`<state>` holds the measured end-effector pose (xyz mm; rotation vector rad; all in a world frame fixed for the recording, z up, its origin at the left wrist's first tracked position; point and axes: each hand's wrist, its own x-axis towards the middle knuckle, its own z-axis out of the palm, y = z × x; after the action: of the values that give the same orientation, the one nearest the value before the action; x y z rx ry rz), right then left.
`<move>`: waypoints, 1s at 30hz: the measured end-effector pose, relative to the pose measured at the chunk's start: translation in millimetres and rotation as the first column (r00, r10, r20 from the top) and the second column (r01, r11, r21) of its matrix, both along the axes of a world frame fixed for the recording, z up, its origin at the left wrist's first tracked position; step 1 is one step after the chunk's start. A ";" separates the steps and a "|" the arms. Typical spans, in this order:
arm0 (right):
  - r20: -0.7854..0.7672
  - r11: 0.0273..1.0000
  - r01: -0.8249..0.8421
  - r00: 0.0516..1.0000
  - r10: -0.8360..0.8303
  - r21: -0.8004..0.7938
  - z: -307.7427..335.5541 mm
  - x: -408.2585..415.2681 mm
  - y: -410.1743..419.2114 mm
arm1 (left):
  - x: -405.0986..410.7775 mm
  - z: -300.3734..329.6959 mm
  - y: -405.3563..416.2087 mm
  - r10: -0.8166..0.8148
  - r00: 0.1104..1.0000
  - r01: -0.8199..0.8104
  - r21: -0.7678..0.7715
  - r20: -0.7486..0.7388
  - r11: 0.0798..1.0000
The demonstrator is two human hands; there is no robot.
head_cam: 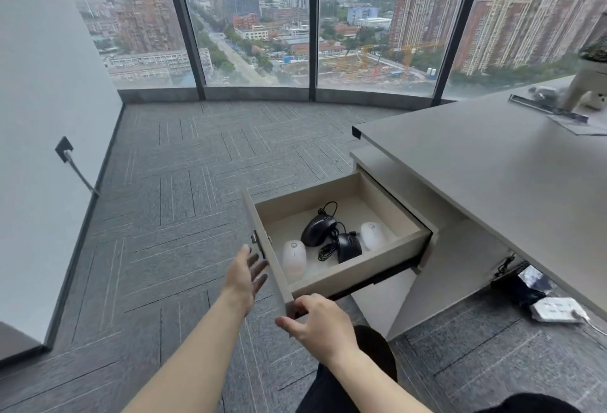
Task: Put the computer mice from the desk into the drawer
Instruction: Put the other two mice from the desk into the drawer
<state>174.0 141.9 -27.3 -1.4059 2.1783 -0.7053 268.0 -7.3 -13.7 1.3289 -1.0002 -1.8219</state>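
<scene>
A pale beige laminate drawer (358, 268) with flat board walls stands pulled out from the cabinet under the grey matte desk (486, 163). Four mice lie on its smooth bottom. A glossy white oval wireless mouse (294, 259) sits in the near corner by the drawer front. A second white oval mouse (372, 235) rests toward the cabinet side. Between them lie a rounded black wired mouse (318, 230) and a smaller black wired mouse (348, 247), just beside each other, their thin black cables (326, 252) looped and tangled around them.

The left hand (244, 276) hovers beside the outer face of the drawer front with palm turned toward it and fingers spread, gripping nothing; whether it touches the panel cannot be told. The right hand (317, 319) is curled around the near lower corner of the drawer front, thumb on one side and fingers on the other.

The desk's near stretch is bare; toward its far edge lie a dark strip-shaped cable slot (547, 109) and a white rounded pot base (588, 84). Under the desk, on the grey striped carpet tiles (184, 202), lie a white power strip (555, 309) and a black boxy device (519, 284). A dark wall socket (64, 149) with a grey cable sits on the white wall to the left. Tall glass panes with dark frames (313, 25) stand beyond the carpet.
</scene>
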 end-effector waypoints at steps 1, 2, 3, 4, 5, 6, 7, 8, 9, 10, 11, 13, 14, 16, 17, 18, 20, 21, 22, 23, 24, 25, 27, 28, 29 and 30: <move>-0.017 1.000 0.014 1.000 -0.014 0.010 -1.3 1.9 -1.4 | -0.7 -4.0 3.0 -0.010 0.997 0.013 0.032 -0.071 0.999; -0.033 0.999 0.032 0.999 -0.032 0.011 -1.0 2.6 -3.3 | -1.4 -5.5 5.9 -0.047 0.994 0.050 0.028 -0.100 0.998; -0.046 0.999 0.049 0.998 -0.049 0.004 -0.2 2.3 -5.0 | -3.0 -6.6 7.4 -0.078 0.990 0.080 0.014 -0.115 0.997; -0.059 0.998 0.061 0.996 -0.061 -0.005 0.5 1.4 -6.6 | -4.7 -7.0 8.0 -0.102 0.987 0.103 0.002 -0.124 0.995; -0.070 0.998 0.064 0.995 -0.065 -0.018 1.5 0.2 -7.5 | -6.4 -7.6 6.5 -0.120 0.985 0.121 0.001 -0.124 0.993; -0.076 0.997 0.067 0.995 -0.069 -0.029 1.9 -1.2 -7.7 | -8.8 -7.0 4.8 -0.139 0.983 0.141 0.004 -0.122 0.990; -0.075 0.996 0.077 0.994 -0.080 -0.037 1.6 -3.3 -7.2 | -11.4 -7.7 1.9 -0.159 0.980 0.161 0.008 -0.117 0.987; -0.065 0.995 0.095 0.993 -0.098 -0.037 0.7 -6.5 -6.5 | -15.2 -8.4 -0.2 -0.183 0.976 0.186 0.008 -0.115 0.983; -0.054 0.992 0.118 0.991 -0.120 -0.032 0.1 -10.5 -5.6 | -20.9 -10.3 -1.9 -0.208 0.972 0.210 0.008 -0.112 0.978; -0.045 0.989 0.143 0.989 -0.144 -0.024 -1.1 -15.9 -4.8 | -28.1 -11.2 -1.6 -0.227 0.967 0.230 0.008 -0.116 0.973; -0.039 0.986 0.167 0.985 -0.167 -0.014 -2.9 -22.5 -4.0 | -36.8 -12.7 -0.7 -0.241 0.963 0.244 0.009 -0.117 0.970; -0.042 0.976 0.220 0.975 -0.220 -0.001 -4.5 -39.2 -2.7 | -57.6 -13.6 3.8 -0.257 0.958 0.259 0.002 -0.125 0.966; -0.048 0.969 0.249 0.967 -0.249 -0.001 -4.9 -47.9 -1.8 | -68.5 -13.7 5.9 -0.261 0.957 0.263 -0.002 -0.127 0.965; -0.043 0.954 0.301 0.953 -0.300 0.010 -5.5 -66.0 0.9 | -91.4 -11.6 10.3 -0.271 0.953 0.274 0.004 -0.135 0.962; -0.028 0.945 0.325 0.945 -0.324 0.023 -5.1 -75.3 3.1 | -103.3 -11.4 12.4 -0.274 0.952 0.278 0.009 -0.140 0.961; -0.012 0.936 0.352 0.936 -0.351 0.033 -5.0 -84.8 5.5 | -115.2 -12.5 14.2 -0.277 0.950 0.282 0.010 -0.144 0.959; 0.035 0.911 0.411 0.910 -0.412 0.034 -5.5 -102.4 9.2 | -136.5 -11.8 17.9 -0.292 0.946 0.295 0.002 -0.139 0.955; 0.078 0.891 0.453 0.887 -0.454 0.033 -6.7 -113.2 12.2 | -150.8 -12.6 19.8 -0.304 0.943 0.308 0.008 -0.134 0.951; 0.126 0.870 0.492 0.862 -0.491 0.028 -7.4 -122.8 15.5 | -164.7 -14.1 21.7 -0.307 0.943 0.312 0.017 -0.131 0.950; 0.170 0.856 0.517 0.842 -0.512 0.019 -6.5 -126.7 17.3 | -170.7 -14.2 21.5 -0.290 0.948 0.296 0.025 -0.132 0.955; 0.206 0.841 0.540 0.822 -0.531 0.011 -5.5 -129.3 19.0 | -174.5 -14.0 20.6 -0.270 0.953 0.277 0.034 -0.140 0.960; 0.232 0.820 0.572 0.797 -0.558 0.008 -4.1 -134.5 21.7 | -181.9 -14.3 20.1 -0.265 0.953 0.274 0.043 -0.147 0.961; 0.266 0.776 0.631 0.747 -0.609 0.006 -6.0 -149.3 26.3 | -200.7 -16.6 20.1 -0.287 0.947 0.297 0.053 -0.148 0.953; 0.264 0.752 0.659 0.723 -0.638 0.011 -6.8 -155.9 27.5 | -209.8 -16.9 21.2 -0.301 0.942 0.311 0.056 -0.149 0.949; 0.249 0.724 0.690 0.698 -0.672 0.019 -9.2 -162.9 27.7 | -218.1 -15.5 23.1 -0.315 0.936 0.327 0.060 -0.154 0.943; 0.234 0.694 0.720 0.671 -0.703 0.019 -11.3 -169.3 27.3 | -226.0 -14.1 25.1 -0.327 0.932 0.340 0.065 -0.157 0.938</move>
<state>4.7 169.2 -38.6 -0.3900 2.5072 -1.1559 42.0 17.8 -27.8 1.1085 -1.1285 -2.2085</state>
